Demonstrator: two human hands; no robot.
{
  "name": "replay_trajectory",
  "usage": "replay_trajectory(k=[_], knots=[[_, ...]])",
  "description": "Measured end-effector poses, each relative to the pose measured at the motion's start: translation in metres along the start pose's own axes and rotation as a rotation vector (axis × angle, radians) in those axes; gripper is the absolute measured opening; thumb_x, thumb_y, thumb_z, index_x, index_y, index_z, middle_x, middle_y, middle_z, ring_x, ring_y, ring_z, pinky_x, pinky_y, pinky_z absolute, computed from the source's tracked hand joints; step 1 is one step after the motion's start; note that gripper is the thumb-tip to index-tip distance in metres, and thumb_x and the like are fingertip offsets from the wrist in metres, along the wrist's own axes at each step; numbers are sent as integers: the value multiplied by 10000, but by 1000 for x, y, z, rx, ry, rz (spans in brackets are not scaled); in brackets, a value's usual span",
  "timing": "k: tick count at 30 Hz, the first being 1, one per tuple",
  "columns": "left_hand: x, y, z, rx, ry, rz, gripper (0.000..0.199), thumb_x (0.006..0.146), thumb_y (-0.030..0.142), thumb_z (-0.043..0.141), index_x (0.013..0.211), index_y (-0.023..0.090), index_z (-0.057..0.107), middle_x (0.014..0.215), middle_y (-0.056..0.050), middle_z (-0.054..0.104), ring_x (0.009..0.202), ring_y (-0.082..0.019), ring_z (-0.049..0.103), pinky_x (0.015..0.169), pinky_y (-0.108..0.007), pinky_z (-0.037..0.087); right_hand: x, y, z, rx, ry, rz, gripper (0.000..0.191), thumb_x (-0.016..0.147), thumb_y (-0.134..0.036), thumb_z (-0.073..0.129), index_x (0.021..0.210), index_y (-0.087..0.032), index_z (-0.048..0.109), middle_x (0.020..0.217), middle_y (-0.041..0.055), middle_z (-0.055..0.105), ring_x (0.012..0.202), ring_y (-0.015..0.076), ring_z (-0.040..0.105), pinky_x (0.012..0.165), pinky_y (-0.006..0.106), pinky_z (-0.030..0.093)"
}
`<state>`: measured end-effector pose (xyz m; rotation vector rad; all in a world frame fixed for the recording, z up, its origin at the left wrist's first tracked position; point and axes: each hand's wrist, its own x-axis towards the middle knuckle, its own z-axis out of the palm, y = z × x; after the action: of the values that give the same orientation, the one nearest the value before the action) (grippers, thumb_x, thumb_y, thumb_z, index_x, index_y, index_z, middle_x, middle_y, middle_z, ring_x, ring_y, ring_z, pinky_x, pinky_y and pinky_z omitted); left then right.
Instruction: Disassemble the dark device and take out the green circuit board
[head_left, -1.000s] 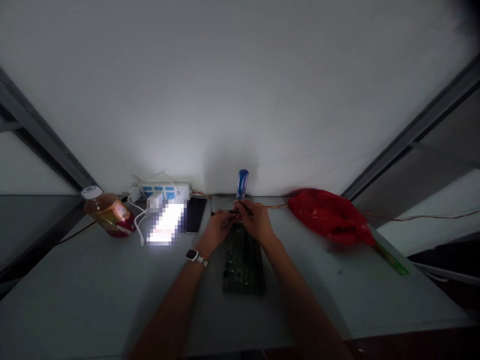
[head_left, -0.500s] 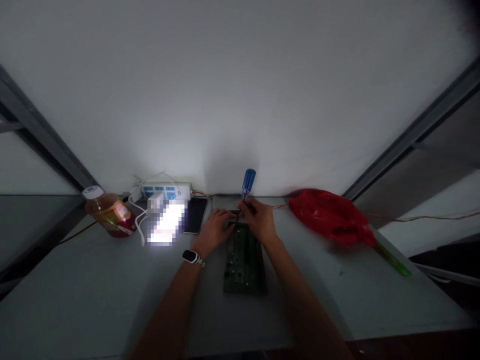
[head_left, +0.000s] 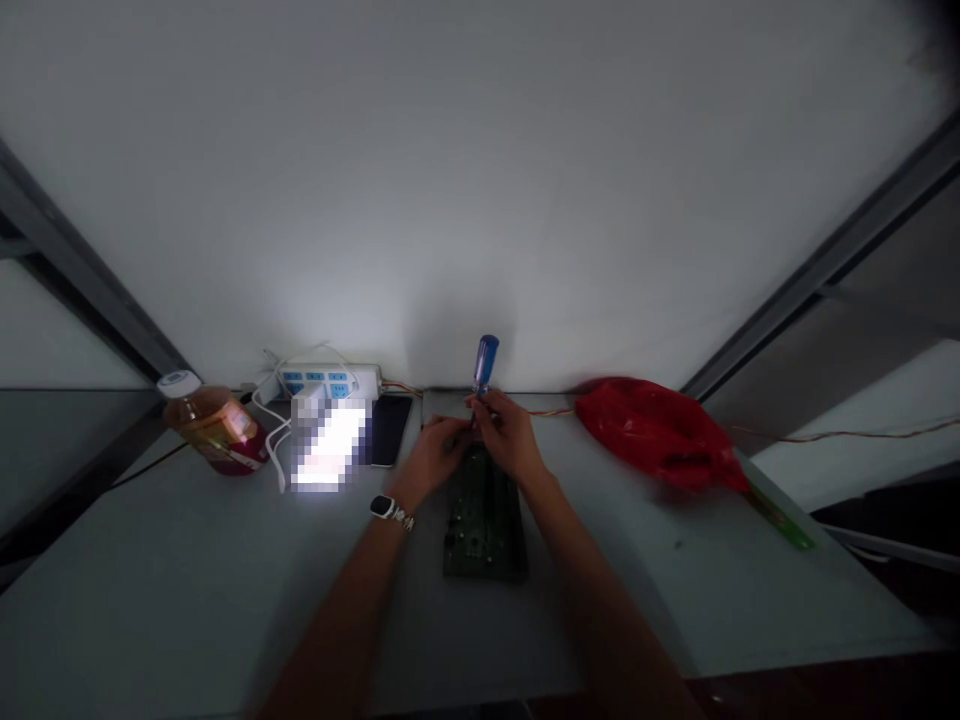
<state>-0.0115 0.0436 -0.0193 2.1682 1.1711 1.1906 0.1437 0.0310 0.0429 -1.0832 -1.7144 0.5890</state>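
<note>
While right hand fingers pinch the blue-handled screwdriver at the green board, can't tell left hand's finger grip; bottle label unreadable.

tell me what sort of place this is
Probably a makeshift electronics repair bench: a green circuit board lies on the table, a blue-handled screwdriver is held over it, and a power strip sits by the wall.

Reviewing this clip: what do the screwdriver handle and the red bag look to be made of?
Screwdriver handle: probably hard, glossy plastic, given its blue colour and bright highlights.
Red bag: likely thin, shiny plastic film, judging by its creases and small glints.
</note>
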Motion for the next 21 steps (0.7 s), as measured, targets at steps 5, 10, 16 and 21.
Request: replay_trajectory(k=[5, 10, 16, 21], knots=[[1, 7, 3, -28, 58, -103, 168, 892, 236, 637, 991, 215, 771, 831, -48, 722, 802, -197, 622, 779, -343, 504, 1, -5, 4, 9, 118, 82, 256, 856, -428, 634, 940, -193, 690, 818, 45, 718, 627, 153, 654, 538, 242, 517], [2, 13, 8, -32, 152, -191, 102, 848, 245, 701, 889, 198, 781, 787, -40, 725, 785, -189, 618, 761, -331, 495, 0, -4, 6, 65, 217, 158, 289, 791, -484, 700, 753, -200, 660, 620, 2, 679, 519, 160, 631, 514, 258, 506], [-1, 11, 5, -17, 79, -91, 149, 893, 242, 640, 986, 193, 747, 881, -53, 732, 906, -204, 614, 825, -328, 491, 2, -7, 2, 92, 68, 136, 289, 888, -464, 590, 836, -202, 699, 664, 19, 719, 570, 180, 681, 595, 281, 549], [-1, 10, -1, -57, 2, -83, 197, 912, 176, 585, 1025, 208, 743, 943, -54, 735, 910, -197, 628, 837, -320, 495, 1, -7, 2, 98, -12, 110, 343, 945, -474, 483, 979, -208, 697, 851, 54, 760, 565, 168, 671, 581, 288, 561]])
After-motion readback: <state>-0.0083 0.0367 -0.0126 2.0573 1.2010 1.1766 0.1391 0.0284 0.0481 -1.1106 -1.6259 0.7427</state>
